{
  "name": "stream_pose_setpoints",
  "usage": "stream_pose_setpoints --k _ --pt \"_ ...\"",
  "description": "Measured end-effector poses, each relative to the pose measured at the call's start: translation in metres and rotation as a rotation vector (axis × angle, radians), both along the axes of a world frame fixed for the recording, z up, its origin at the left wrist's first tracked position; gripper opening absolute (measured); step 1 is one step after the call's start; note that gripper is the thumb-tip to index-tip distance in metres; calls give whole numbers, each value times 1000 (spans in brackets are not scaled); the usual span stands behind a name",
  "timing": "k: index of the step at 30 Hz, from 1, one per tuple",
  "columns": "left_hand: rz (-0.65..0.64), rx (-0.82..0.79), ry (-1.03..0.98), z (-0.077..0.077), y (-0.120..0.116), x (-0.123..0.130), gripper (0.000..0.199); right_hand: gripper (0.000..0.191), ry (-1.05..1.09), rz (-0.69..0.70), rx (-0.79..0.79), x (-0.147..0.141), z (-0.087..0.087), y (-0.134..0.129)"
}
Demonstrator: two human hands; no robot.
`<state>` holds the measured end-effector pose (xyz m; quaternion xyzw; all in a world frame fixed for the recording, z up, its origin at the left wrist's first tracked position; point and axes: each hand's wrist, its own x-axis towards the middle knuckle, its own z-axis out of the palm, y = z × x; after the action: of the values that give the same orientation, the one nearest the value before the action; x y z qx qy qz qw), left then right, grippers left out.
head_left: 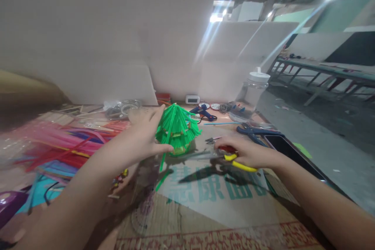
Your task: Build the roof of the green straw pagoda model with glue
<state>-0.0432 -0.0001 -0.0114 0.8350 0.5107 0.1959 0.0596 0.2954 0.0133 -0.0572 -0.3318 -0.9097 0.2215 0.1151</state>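
Observation:
A small green tree-shaped piece made of fuzzy pipe cleaners (pixel 178 125) stands upright near the middle of the table. My left hand (pixel 146 131) closes on its left side, thumb in front and fingers behind. Yellow-handled scissors (pixel 240 165) are in my right hand (pixel 244 150), with red showing by the fingers. Their blades point left, close to the lower edge of the green piece. Just below the piece lies a short cut green strip (pixel 163 181). The fingers on the far side of the piece are partly hidden.
Loose pink and red pipe cleaners (pixel 84 140) lie at left. Behind are a blue glue gun (pixel 206 112), a small white clock (pixel 192 99) and a clear bottle (pixel 256 88). Blue-handled pliers (pixel 254 131) and a phone (pixel 288 154) lie at the right edge.

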Motion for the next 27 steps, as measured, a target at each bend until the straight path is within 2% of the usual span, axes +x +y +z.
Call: stream_pose_setpoints --k 3,6,9,12,14,16,19,20,22,27 --pt "9 0 46 -3 3 0 95 31 273 -124 -45 4 7 2" --pt "106 73 82 -1 8 -4 80 31 524 -157 -114 -3 10 4" --pt "210 219 133 1 5 -11 65 36 632 -236 -105 -14 13 9" --pt "286 293 170 4 -6 -18 39 42 683 -276 -95 -26 17 17" --pt "327 196 202 4 -13 -24 26 48 713 -242 -98 -33 19 24" --pt "282 -31 221 0 -15 -32 28 53 729 -196 -105 -40 21 28" --pt "142 -388 127 -16 -4 -42 17 57 742 -155 -92 -50 22 31" --pt "154 -432 43 -24 2 -44 23 58 746 -147 -87 -52 21 31" --pt "200 -419 -8 -39 15 -45 28 59 752 -145 -91 -54 20 29" --pt "236 -330 -122 -69 37 -28 16 57 704 -169 -108 -47 18 9"
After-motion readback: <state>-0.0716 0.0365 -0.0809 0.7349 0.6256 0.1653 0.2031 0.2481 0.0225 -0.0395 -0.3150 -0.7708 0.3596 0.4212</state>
